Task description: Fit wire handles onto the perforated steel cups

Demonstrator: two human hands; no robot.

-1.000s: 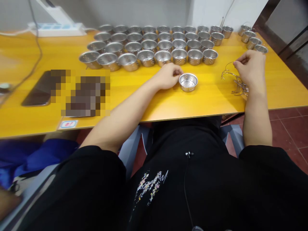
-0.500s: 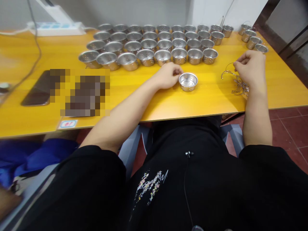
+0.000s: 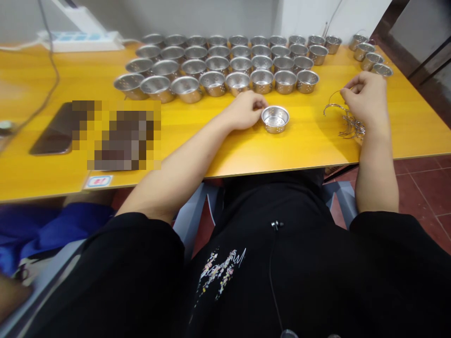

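A small perforated metal cup [image 3: 275, 120] stands upright on the table near its front edge. My left hand [image 3: 247, 111] is at its left side, fingers curled against the rim; the exact contact is partly hidden. Over to the right, my right hand [image 3: 367, 97] pinches a thin curved wire handle [image 3: 334, 95] between thumb and fingertips. Below that hand lies a tangled pile of wire handles [image 3: 350, 126], partly covered by the wrist.
Several rows of similar perforated cups [image 3: 215, 84] fill the back of the yellow table [image 3: 229, 152]. A few cups with wire handles [image 3: 371, 61] stand back right. At left are a phone [image 3: 52, 129], a blurred-out dark object [image 3: 121, 141] and a power strip [image 3: 81, 41].
My right hand has risen very slightly with the wire handle. My left hand and the cup stay in place.
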